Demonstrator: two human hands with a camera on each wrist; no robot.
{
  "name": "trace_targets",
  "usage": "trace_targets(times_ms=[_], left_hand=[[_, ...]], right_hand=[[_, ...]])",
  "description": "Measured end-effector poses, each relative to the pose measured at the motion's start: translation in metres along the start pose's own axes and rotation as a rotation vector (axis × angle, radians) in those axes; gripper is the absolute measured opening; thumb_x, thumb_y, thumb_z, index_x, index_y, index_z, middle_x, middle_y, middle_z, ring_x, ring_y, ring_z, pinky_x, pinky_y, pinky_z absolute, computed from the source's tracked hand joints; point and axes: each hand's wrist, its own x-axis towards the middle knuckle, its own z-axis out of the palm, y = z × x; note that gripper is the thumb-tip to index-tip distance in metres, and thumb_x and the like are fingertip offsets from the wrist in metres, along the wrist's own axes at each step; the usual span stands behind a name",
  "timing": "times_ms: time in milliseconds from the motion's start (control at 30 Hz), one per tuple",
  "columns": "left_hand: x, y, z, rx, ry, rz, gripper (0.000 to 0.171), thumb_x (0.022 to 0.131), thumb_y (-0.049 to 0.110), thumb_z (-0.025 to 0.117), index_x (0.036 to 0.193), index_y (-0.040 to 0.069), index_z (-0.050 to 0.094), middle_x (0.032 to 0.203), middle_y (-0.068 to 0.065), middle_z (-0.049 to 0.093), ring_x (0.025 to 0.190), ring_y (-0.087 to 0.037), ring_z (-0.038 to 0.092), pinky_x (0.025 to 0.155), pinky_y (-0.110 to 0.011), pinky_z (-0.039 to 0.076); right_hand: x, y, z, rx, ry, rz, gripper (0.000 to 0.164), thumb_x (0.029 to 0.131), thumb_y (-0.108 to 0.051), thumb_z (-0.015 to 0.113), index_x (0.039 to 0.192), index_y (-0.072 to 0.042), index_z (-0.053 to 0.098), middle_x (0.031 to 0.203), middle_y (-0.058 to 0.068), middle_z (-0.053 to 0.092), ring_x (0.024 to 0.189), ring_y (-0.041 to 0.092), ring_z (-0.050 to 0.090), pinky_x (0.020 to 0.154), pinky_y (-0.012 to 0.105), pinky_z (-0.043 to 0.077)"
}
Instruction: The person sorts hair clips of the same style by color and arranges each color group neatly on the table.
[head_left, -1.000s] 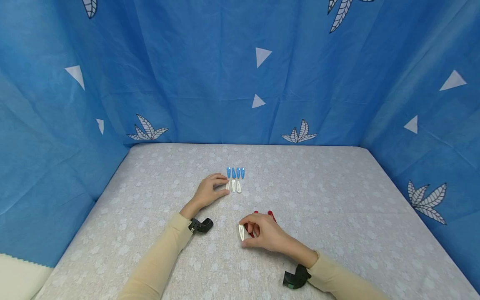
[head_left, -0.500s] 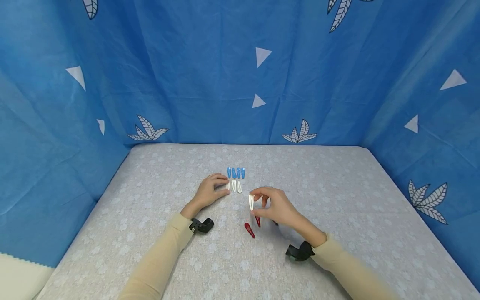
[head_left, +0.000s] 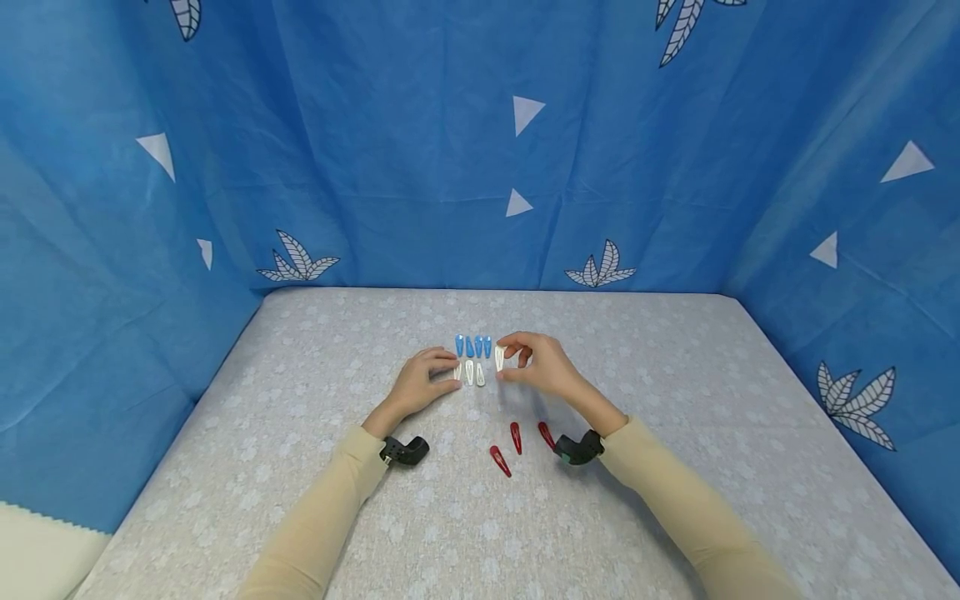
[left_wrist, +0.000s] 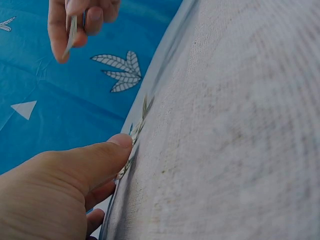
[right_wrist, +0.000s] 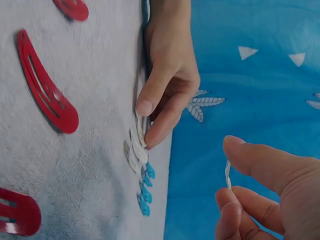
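My right hand (head_left: 546, 365) pinches a white snap hair clip (head_left: 499, 358) upright between thumb and fingertips, raised over the cloth just right of the other clips. In the right wrist view that clip (right_wrist: 228, 175) shows edge-on. On the left, my left hand (head_left: 418, 382) rests low at the table, thumb and finger on either end of the leftmost white hair clip (head_left: 457, 372). Two more white clips (head_left: 469, 372) lie beside it in a row. Behind them stretches a row of several blue hair clips (head_left: 478, 347).
Nearer the front lie three red hair clips: one slanted red clip (head_left: 500, 461), another red clip (head_left: 516, 438) and a third red clip (head_left: 546, 434) by the right wrist camera (head_left: 579, 448). A blue curtain (head_left: 450, 233) encloses the pale patterned tablecloth (head_left: 360, 333).
My right hand has carried the white hair clip away from the red clips, forward to the right end of the rows. The red clips are now uncovered. My left hand has stayed put.
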Motion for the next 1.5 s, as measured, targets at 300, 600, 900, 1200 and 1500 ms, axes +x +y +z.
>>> trace_targets(times_ms=[300,600,900,1200,1500], left_hand=[[0.002,-0.001,0.001,-0.002,-0.009,-0.001,0.043,0.083,0.023,0.078,0.12,0.003,0.07,0.13,-0.012,0.064,0.134,-0.035,0.047,0.114,-0.052,0.035],[0.001,0.001,-0.001,-0.004,-0.005,0.003,0.043,0.083,0.024,0.078,0.119,0.002,0.07,0.13,-0.013,0.064,0.133,-0.035,0.048,0.114,-0.052,0.036],[0.001,0.0,-0.001,-0.008,-0.013,-0.016,0.043,0.083,0.024,0.078,0.121,0.003,0.069,0.131,-0.012,0.063,0.134,-0.034,0.047,0.114,-0.051,0.036],[0.001,-0.001,0.001,0.002,-0.007,-0.003,0.043,0.084,0.025,0.078,0.12,0.003,0.069,0.13,-0.012,0.063,0.134,-0.035,0.047,0.113,-0.052,0.037],[0.001,-0.001,0.001,-0.002,-0.008,-0.012,0.043,0.084,0.024,0.078,0.12,0.003,0.07,0.131,-0.012,0.063,0.135,-0.034,0.046,0.114,-0.052,0.036]], right_hand=[[0.022,0.017,0.014,0.046,-0.044,0.08,0.046,0.079,-0.014,0.082,0.121,-0.004,0.067,0.098,0.01,0.068,0.072,0.016,0.053,0.058,0.026,0.045],[0.034,0.033,0.025,0.009,-0.097,0.096,0.043,0.077,-0.017,0.084,0.116,-0.005,0.069,0.096,0.009,0.07,0.075,0.016,0.057,0.059,0.025,0.047],[0.036,0.034,0.031,0.037,-0.136,0.144,0.04,0.075,-0.016,0.086,0.11,-0.004,0.07,0.089,0.008,0.069,0.074,0.017,0.06,0.059,0.025,0.048],[0.036,0.035,0.035,0.045,-0.154,0.159,0.037,0.075,-0.013,0.085,0.108,-0.005,0.071,0.087,0.006,0.066,0.073,0.016,0.057,0.059,0.024,0.046],[0.037,0.036,0.037,0.03,-0.146,0.151,0.04,0.073,-0.013,0.086,0.109,-0.003,0.07,0.086,0.006,0.065,0.072,0.014,0.055,0.058,0.023,0.045]])
